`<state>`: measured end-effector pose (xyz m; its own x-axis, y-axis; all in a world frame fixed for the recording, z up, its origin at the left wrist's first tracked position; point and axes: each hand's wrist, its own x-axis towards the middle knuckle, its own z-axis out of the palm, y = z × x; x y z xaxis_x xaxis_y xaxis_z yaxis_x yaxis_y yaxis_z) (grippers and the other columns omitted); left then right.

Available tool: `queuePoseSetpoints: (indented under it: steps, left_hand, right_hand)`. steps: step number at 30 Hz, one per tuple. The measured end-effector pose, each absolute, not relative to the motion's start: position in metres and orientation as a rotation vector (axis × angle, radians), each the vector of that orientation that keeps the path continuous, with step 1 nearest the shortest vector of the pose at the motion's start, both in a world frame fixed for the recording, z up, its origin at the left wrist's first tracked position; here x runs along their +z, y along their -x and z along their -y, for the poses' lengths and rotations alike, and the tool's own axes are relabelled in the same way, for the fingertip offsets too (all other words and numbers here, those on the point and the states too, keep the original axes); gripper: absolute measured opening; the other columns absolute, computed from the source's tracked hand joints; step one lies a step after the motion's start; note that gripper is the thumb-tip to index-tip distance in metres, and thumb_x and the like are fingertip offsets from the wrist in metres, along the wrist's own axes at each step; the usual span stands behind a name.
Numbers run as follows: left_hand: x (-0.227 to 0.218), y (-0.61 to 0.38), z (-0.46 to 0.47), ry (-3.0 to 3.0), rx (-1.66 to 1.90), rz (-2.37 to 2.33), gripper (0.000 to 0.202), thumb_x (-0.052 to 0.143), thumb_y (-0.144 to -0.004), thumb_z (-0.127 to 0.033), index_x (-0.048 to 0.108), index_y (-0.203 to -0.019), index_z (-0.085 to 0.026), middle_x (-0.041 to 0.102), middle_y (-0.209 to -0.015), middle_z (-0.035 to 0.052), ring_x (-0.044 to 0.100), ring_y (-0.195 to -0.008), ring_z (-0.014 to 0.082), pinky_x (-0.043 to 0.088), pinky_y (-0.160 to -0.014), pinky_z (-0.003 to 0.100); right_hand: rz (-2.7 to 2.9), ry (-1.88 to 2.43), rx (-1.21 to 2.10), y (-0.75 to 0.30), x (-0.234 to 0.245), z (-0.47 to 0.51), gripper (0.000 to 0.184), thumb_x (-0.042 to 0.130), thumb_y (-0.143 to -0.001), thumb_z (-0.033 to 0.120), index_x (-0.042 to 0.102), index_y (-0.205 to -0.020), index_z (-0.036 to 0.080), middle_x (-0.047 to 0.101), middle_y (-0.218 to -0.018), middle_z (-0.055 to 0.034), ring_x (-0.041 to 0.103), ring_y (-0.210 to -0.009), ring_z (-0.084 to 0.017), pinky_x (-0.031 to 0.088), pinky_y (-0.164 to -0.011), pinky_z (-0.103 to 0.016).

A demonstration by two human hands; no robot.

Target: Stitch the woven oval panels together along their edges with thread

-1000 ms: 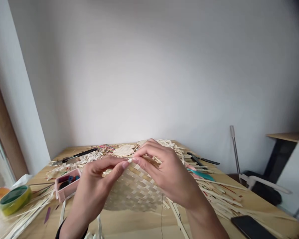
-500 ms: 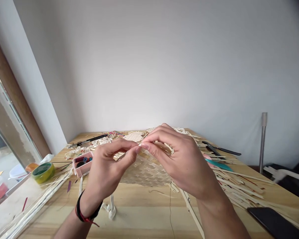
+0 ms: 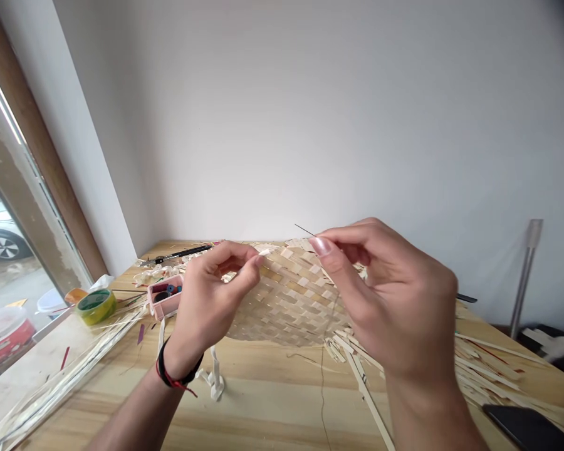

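Observation:
Between the thumb and forefinger of my right hand (image 3: 385,288) is a thin dark needle (image 3: 304,230), its tip pointing up and to the left. A thread (image 3: 323,382) hangs below that hand and trails down over the table. My left hand (image 3: 223,288) is closed in a pinch on a small white strip (image 3: 264,252), whose end sticks out past the fingertips. Behind and between both hands lies a woven bamboo panel (image 3: 291,300) in pale and tan strips; its upper right part is hidden by my right hand.
A pink box (image 3: 167,304) with spools stands left, near a yellow-green tape roll (image 3: 96,307). Long pale strips (image 3: 75,376) lie at the left edge, more loose strips (image 3: 489,369) at the right. A black phone (image 3: 526,429) lies front right. A wall (image 3: 282,125) rises behind the table.
My right hand has drawn away from my left, rightward, and the needle now shows in it. The left hand keeps its pinch. The whole view has shifted slightly.

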<state>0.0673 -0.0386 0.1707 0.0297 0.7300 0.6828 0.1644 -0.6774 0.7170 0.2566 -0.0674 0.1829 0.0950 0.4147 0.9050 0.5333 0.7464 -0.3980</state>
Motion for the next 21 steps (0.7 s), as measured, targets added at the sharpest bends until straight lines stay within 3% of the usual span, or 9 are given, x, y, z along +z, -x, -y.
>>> queuePoseSetpoints:
  steps: [4, 7, 10, 13, 15, 18, 21]
  left_hand:
    - [0.17, -0.065, 0.037, -1.86, 1.787, -0.95, 0.017, 0.077, -0.096, -0.031, 0.075, -0.083, -0.021, 0.079, -0.08, 0.0007, 0.073, -0.074, 0.0149, 0.058, -0.069, 0.024]
    - [0.169, -0.064, 0.039, -1.905, 1.863, -0.97, 0.014, 0.076, -0.097, -0.028, 0.074, -0.085, -0.021, 0.078, -0.079, -0.0003, 0.072, -0.073, 0.0142, 0.057, -0.069, 0.025]
    - [0.169, -0.065, 0.041, -1.938, 1.9, -0.968, 0.016, 0.074, -0.1, -0.029, 0.072, -0.086, -0.021, 0.076, -0.079, -0.0002, 0.07, -0.072, 0.0143, 0.057, -0.069, 0.027]
    - [0.168, -0.065, 0.042, -1.927, 1.909, -0.962, 0.018, 0.072, -0.102, -0.031, 0.071, -0.087, -0.022, 0.075, -0.078, -0.0005, 0.07, -0.071, 0.0145, 0.057, -0.07, 0.028]
    - [0.168, -0.064, 0.041, -1.928, 1.896, -0.944, 0.018, 0.072, -0.103, -0.031, 0.07, -0.088, -0.022, 0.075, -0.079, -0.0005, 0.07, -0.073, 0.0148, 0.057, -0.072, 0.028]
    - [0.169, -0.063, 0.041, -1.963, 1.867, -0.911, 0.015, 0.072, -0.102, -0.028, 0.07, -0.088, -0.022, 0.075, -0.082, -0.0009, 0.07, -0.076, 0.0145, 0.056, -0.076, 0.029]
    - [0.169, -0.062, 0.041, -2.001, 1.844, -0.863, 0.013, 0.072, -0.102, -0.024, 0.072, -0.089, -0.022, 0.075, -0.084, -0.0005, 0.07, -0.078, 0.0145, 0.056, -0.079, 0.03]
  right_hand:
    - [1.682, 0.848, 0.053, -0.254, 0.184, 0.079, 0.014, 0.065, -0.103, 0.021, 0.068, -0.089, 0.024, 0.052, -0.062, 0.0054, 0.045, -0.053, -0.012, 0.036, -0.05, -0.028]
    - [1.802, 0.848, 0.168, -0.248, 0.184, 0.081, 0.017, 0.06, -0.104, 0.021, 0.063, -0.088, 0.023, 0.04, -0.057, 0.008, 0.036, -0.048, -0.01, 0.03, -0.045, -0.026]
    - [1.829, 0.853, 0.178, -0.243, 0.183, 0.076, 0.019, 0.058, -0.106, 0.021, 0.061, -0.087, 0.023, 0.04, -0.057, 0.0082, 0.036, -0.047, -0.01, 0.03, -0.045, -0.026]
    - [1.766, 0.824, -0.009, -0.241, 0.181, 0.071, 0.016, 0.059, -0.105, 0.019, 0.064, -0.09, 0.023, 0.058, -0.072, 0.0023, 0.054, -0.062, -0.013, 0.045, -0.058, -0.028]
    - [1.696, 0.806, -0.179, -0.242, 0.181, 0.069, 0.013, 0.061, -0.104, 0.02, 0.069, -0.094, 0.024, 0.07, -0.098, -0.0064, 0.066, -0.087, -0.021, 0.054, -0.078, -0.036]
    - [1.687, 0.816, -0.307, -0.247, 0.181, 0.067, 0.012, 0.065, -0.104, 0.022, 0.073, -0.095, 0.025, 0.071, -0.129, -0.0121, 0.065, -0.115, -0.031, 0.054, -0.096, -0.048]
    - [1.762, 0.805, -0.265, -0.252, 0.182, 0.066, 0.014, 0.065, -0.104, 0.02, 0.073, -0.094, 0.026, 0.077, -0.122, -0.0086, 0.064, -0.116, -0.031, 0.053, -0.096, -0.048]
